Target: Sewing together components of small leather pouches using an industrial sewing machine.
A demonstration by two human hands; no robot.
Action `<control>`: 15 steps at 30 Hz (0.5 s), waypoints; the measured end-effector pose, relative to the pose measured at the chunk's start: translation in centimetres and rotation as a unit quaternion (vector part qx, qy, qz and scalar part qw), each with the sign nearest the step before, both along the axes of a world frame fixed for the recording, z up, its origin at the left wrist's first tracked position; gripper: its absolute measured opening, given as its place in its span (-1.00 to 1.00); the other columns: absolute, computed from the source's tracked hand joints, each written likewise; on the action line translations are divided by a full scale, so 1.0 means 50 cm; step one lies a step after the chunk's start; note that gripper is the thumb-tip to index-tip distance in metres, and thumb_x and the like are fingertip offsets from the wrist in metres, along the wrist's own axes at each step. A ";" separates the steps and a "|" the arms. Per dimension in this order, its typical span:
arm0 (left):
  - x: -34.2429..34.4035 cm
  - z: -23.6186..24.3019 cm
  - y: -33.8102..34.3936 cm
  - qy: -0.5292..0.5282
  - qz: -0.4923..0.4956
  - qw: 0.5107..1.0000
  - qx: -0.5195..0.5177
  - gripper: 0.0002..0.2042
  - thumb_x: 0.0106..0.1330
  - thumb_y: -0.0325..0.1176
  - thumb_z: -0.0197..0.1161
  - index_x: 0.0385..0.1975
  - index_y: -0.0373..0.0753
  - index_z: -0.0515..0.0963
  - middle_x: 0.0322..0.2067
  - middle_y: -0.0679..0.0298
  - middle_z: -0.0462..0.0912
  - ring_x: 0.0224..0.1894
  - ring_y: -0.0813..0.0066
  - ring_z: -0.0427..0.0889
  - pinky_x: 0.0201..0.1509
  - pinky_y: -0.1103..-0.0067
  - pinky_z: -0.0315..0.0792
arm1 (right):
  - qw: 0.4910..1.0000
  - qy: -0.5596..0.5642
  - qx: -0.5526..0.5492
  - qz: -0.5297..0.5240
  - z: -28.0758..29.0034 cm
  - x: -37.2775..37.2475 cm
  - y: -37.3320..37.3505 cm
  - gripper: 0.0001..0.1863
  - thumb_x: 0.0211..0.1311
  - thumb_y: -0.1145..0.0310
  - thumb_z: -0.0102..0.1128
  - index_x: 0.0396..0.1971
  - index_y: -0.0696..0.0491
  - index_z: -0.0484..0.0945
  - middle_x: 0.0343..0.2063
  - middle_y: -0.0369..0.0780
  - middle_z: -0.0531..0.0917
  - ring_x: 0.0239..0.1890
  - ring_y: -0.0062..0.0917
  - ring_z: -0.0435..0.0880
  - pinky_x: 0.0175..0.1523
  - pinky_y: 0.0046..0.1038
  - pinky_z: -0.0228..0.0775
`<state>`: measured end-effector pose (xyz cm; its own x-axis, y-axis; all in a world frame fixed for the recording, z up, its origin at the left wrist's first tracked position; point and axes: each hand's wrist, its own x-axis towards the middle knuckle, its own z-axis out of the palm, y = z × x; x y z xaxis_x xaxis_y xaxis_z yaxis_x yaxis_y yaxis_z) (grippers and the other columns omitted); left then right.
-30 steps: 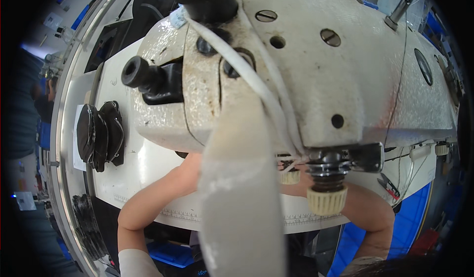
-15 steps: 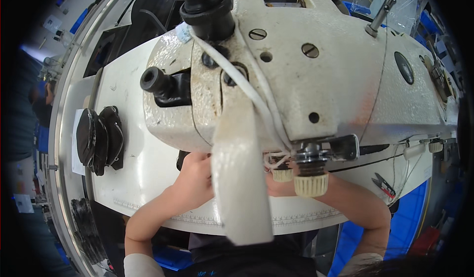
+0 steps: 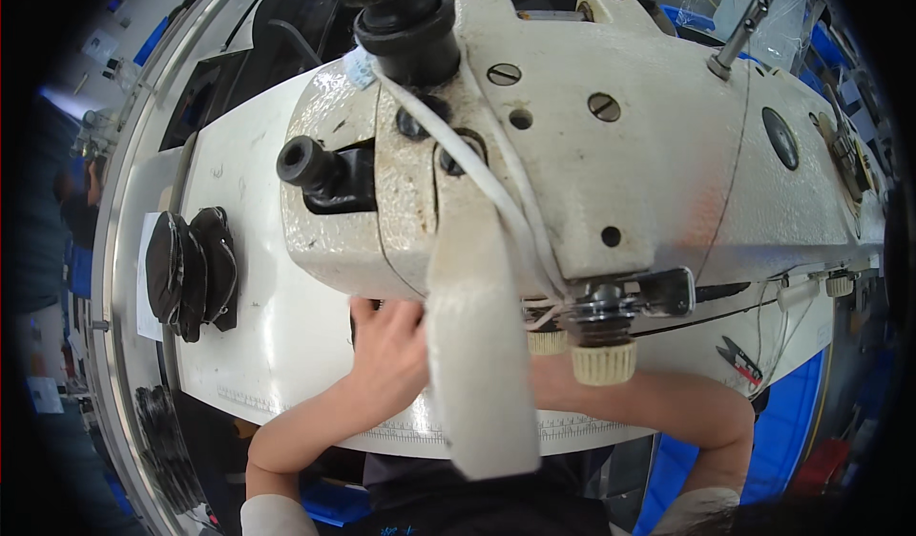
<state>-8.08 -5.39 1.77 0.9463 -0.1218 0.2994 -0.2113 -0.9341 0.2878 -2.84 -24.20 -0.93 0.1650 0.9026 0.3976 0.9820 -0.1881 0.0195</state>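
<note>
One large white sewing machine head (image 3: 620,154) is seen at 12 o'clock above the white table (image 3: 277,345). The left hand (image 3: 386,350) is laid flat beneath it, fingers hidden; the right hand is covered entirely, probably for guiding work.

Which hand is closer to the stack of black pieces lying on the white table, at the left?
Left. The left hand rests on the table just right of the black pieces; the right hand is hidden behind the sewing machine head, farther right.

Cream sewing machine (image 3: 620,154); white table (image 3: 277,345); black fabric pieces (image 3: 191,269).
</note>
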 end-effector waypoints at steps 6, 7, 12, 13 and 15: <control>0.003 -0.061 0.059 0.026 -0.151 0.986 -0.069 -0.81 -0.04 -0.38 0.24 -0.39 -0.25 0.57 -0.32 0.21 0.56 -0.29 0.36 0.52 -0.41 0.40 0.35 | 0.995 -0.044 0.066 -0.052 0.017 -0.012 -0.005 -0.87 -0.31 0.41 0.15 -0.69 0.14 0.48 -0.57 -0.20 0.48 -0.53 -0.50 0.46 -0.51 -0.53 0.24; 0.002 -0.060 0.061 0.030 -0.146 0.987 -0.065 -0.81 -0.04 -0.38 0.24 -0.39 -0.25 0.57 -0.32 0.21 0.56 -0.29 0.36 0.52 -0.41 0.40 0.35 | 0.988 -0.089 0.094 -0.079 0.021 -0.009 0.001 -0.86 -0.30 0.40 0.14 -0.67 0.16 0.49 -0.52 -0.16 0.50 -0.51 -0.48 0.46 -0.52 -0.53 0.23; -0.018 -0.055 0.029 0.015 -0.165 0.983 -0.075 -0.83 -0.02 -0.40 0.25 -0.40 -0.26 0.57 -0.36 0.19 0.56 -0.33 0.33 0.53 -0.41 0.40 0.37 | 0.996 -0.074 0.050 -0.016 0.012 -0.012 -0.007 -0.88 -0.29 0.41 0.11 -0.70 0.14 0.45 -0.57 -0.20 0.49 -0.53 -0.51 0.43 -0.53 -0.56 0.20; -0.031 -0.053 0.028 0.013 -0.165 0.983 -0.076 -0.83 -0.02 -0.40 0.25 -0.40 -0.27 0.57 -0.37 0.18 0.56 -0.34 0.33 0.53 -0.41 0.40 0.37 | 0.997 -0.064 0.037 -0.008 0.003 -0.021 -0.012 -0.89 -0.30 0.41 0.11 -0.72 0.12 0.43 -0.60 -0.22 0.47 -0.55 -0.52 0.42 -0.53 -0.56 0.19; -0.018 -0.048 0.026 0.008 -0.165 0.983 -0.077 -0.84 -0.01 -0.41 0.25 -0.40 -0.27 0.57 -0.39 0.18 0.56 -0.36 0.32 0.54 -0.41 0.41 0.38 | 0.998 -0.053 0.024 0.001 0.001 -0.021 -0.014 -0.90 -0.31 0.42 0.10 -0.74 0.10 0.40 -0.64 -0.23 0.45 -0.57 -0.54 0.41 -0.52 -0.57 0.19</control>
<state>-8.97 -4.09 -0.65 0.8674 -0.3777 0.3239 -0.4901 -0.7605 0.4259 -3.90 -24.89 -0.86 0.1179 0.8820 0.4562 0.9752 -0.1895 0.1144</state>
